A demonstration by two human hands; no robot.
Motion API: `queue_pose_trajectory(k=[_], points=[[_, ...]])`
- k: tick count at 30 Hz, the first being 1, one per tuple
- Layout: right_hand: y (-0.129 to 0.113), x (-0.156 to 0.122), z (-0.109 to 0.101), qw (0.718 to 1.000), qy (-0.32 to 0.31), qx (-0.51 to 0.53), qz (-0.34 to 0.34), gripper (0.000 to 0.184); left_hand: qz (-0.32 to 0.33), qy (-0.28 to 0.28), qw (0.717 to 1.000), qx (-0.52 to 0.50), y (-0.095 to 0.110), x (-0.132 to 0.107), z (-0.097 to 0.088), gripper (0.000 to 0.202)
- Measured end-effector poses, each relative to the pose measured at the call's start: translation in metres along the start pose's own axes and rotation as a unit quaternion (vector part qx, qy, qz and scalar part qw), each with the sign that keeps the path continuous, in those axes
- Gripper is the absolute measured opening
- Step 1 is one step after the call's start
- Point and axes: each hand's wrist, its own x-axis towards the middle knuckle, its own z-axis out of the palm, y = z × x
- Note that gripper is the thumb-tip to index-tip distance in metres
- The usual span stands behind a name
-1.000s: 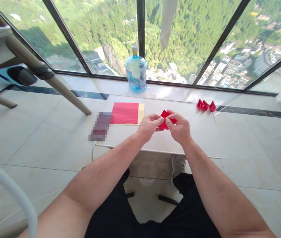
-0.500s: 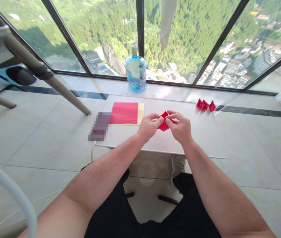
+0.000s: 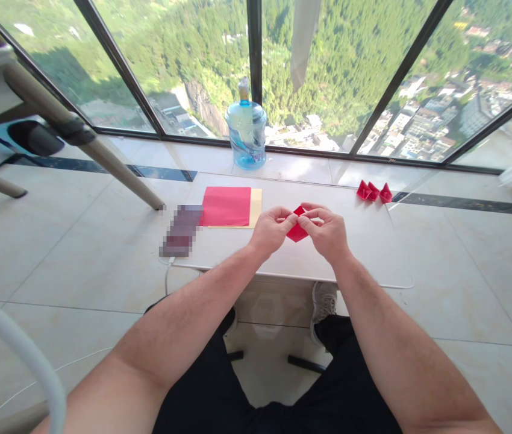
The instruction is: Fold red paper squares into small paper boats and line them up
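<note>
A small folded piece of red paper (image 3: 298,232) is held between both hands above the white table (image 3: 238,250). My left hand (image 3: 273,230) pinches its left side, thumb on top. On the other side my right hand (image 3: 327,230) grips it the same way, and the two thumbs nearly meet at its middle. Fingers cover both side edges of the paper. Left of my hands lies a stack of red sheets (image 3: 226,206) on a yellow sheet (image 3: 256,208). Several folded red paper pieces (image 3: 373,192) stand at the table's far right corner.
A blurred-out phone-like object (image 3: 181,232) with a white cable (image 3: 167,280) lies at the table's left end. Beyond the table, a blue water jug (image 3: 246,135) stands by the window. A beige metal leg (image 3: 120,172) slants down at the left.
The thumbs have come slightly closer together over the red paper, and its sides are more covered. Both hands otherwise stay in about the same place.
</note>
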Motion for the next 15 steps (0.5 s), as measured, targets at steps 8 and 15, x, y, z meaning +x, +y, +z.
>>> queue_pose_trajectory(k=[8,15], points=[[-0.0001,0.0027,0.0001,0.998,0.020,0.035,0.055,0.023,-0.008,0.011,0.999,0.034,-0.0001,0.0043,-0.0036,0.021],[0.0014,0.0081,-0.0074,0.984,-0.019,0.096,0.150,0.030,-0.039,-0.033,0.998,-0.033,0.0070,0.0014,-0.0035,0.014]])
